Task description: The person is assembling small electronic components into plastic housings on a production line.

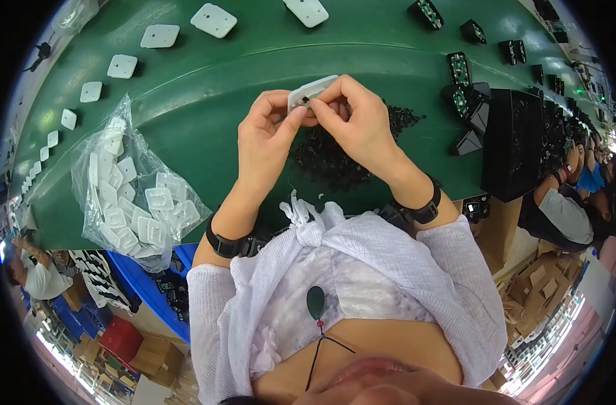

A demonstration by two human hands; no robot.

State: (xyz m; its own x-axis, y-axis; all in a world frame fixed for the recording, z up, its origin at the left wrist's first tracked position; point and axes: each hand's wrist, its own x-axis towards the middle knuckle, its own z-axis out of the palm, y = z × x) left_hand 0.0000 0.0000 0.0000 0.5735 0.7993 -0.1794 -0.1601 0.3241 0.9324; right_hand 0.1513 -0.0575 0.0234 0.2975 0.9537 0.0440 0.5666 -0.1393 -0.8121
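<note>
Over the green table, a white plastic cover [317, 87] is held tilted between my two hands. My left hand [264, 138] grips its left and lower edge, thumb in front and fingers curled behind. A small black part [306, 100] shows on the cover's inner face. My right hand [363, 125] is closed at the cover's right side, its thumb tip against that black part; the fingers partly hide the contact. Just below the hands lies a loose heap of small black parts [338, 158], partly covered by my right wrist.
A clear plastic bag [92, 216] of white covers [158, 198] lies at left. White covers [159, 36] form a line along the far left. At right are black housings with green circuit boards [459, 69] and a black box [507, 145]. A blue bin [136, 283] sits below the left edge.
</note>
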